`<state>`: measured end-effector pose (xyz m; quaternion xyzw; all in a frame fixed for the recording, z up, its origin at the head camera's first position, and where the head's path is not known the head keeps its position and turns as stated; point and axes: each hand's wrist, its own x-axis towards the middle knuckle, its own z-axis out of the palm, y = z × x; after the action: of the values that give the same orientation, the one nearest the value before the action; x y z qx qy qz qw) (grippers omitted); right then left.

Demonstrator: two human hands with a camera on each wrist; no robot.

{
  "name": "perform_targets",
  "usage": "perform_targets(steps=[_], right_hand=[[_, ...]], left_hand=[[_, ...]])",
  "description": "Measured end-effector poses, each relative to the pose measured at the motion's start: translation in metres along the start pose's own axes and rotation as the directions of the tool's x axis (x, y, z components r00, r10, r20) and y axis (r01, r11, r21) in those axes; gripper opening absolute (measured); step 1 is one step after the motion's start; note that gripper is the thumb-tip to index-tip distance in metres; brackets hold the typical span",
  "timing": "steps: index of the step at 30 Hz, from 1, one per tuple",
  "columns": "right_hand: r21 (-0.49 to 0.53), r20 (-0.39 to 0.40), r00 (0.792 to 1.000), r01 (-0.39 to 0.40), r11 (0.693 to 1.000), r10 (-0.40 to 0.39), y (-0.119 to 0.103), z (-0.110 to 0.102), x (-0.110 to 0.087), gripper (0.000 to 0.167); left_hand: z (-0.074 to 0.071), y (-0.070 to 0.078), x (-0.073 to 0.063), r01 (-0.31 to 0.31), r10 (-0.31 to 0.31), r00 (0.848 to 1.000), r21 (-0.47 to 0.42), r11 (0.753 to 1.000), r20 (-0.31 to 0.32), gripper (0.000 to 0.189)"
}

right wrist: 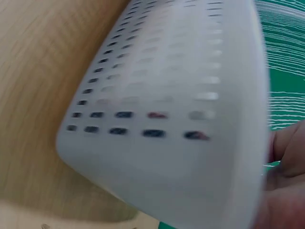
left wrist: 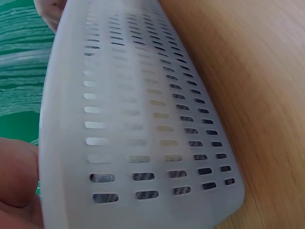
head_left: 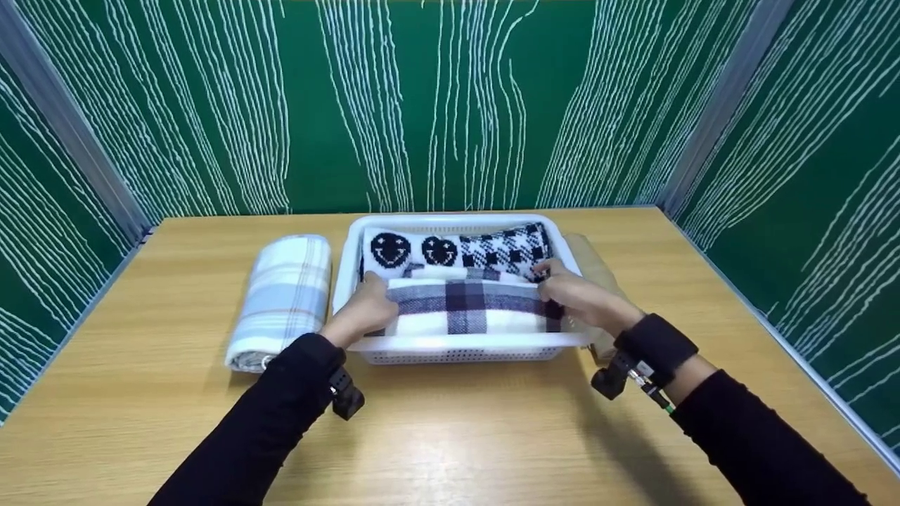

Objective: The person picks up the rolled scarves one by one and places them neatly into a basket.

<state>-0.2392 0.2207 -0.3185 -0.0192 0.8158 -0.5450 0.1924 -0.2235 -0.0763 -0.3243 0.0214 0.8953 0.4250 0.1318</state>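
At nine o'clock, taking the basket as dial centre and the far wall as twelve: pale blue-and-white checked cloth roll (head_left: 285, 302), lying lengthwise on the light wood-grain table (head_left: 464, 436), just beside the basket, untouched.

Next, left hand (head_left: 365, 302), over the basket rim at about eight. Fingers curled, gripping the left end of the white, grey and dark-purple plaid cloth (head_left: 467, 307). Left wrist view shows only blurred skin past the rim, so exact finger placement can't be confirmed there.

Centre: white slotted plastic basket (head_left: 464, 342), upright on the table. Plaid cloth sits inside, six o'clock half, lying across from end to end. Behind it, twelve o'clock half, black-and-white patterned fabric (head_left: 441, 251) with smiling faces on its left and a check on its right. Fabric shows through the slots in both wrist views.

Right hand (head_left: 580, 295), over the rim at about four, pinches the plaid cloth's right end, thumb and finger near its upper edge.

At three, tan flat item (head_left: 594, 263), probably folded cloth, partly hidden by basket and forearm.

Doing this well, my read: work both ends at matched height, keep the front edge inside the rim, press down evenly, don't drag the patterned fabric, flatten bulges before letting go.
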Motion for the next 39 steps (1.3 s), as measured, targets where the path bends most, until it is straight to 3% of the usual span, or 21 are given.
perform_targets(steps=[7,12,15,18,24,28,33,39], right_hand=[[-0.036,-0.001,0.995,0.095,0.995,-0.095,-0.012,-0.017,-0.012,0.057],[-0.103,-0.102,0.974,0.19,0.976,-0.2,-0.014,-0.032,-0.015,0.053],[-0.141,-0.176,0.96,0.194,0.971,-0.217,-0.007,-0.036,-0.014,0.052],[-0.169,-0.215,0.955,0.171,0.971,-0.206,0.004,-0.038,-0.013,0.052],[-0.176,-0.235,0.96,0.115,0.978,-0.155,0.026,-0.039,-0.012,0.063],[-0.111,-0.233,0.961,0.124,0.986,-0.147,0.035,-0.034,-0.012,0.062],[-0.029,-0.234,0.953,0.188,0.982,-0.19,0.043,-0.025,-0.013,0.052],[0.04,-0.24,0.96,0.16,0.986,-0.146,0.047,-0.013,-0.016,0.054]], left_hand=[[-0.009,0.005,-0.006,-0.044,0.044,0.999,-0.064,0.997,0.004,0.079],[-0.025,0.013,-0.01,-0.053,0.046,0.995,-0.075,0.996,-0.093,0.07],[-0.038,0.012,-0.012,-0.065,0.051,0.989,-0.096,0.993,-0.142,0.065],[-0.052,0.003,-0.013,-0.073,0.06,0.981,-0.062,0.995,-0.184,0.064],[-0.076,-0.027,-0.017,0.027,-0.015,0.964,0.044,0.999,-0.265,0.074],[-0.084,-0.051,-0.018,0.124,-0.087,0.957,0.12,0.985,-0.275,0.083],[-0.086,-0.076,-0.013,0.211,-0.169,0.955,0.159,0.964,-0.242,0.091],[-0.08,-0.093,-0.007,0.278,-0.226,0.941,0.193,0.941,-0.25,0.105]])
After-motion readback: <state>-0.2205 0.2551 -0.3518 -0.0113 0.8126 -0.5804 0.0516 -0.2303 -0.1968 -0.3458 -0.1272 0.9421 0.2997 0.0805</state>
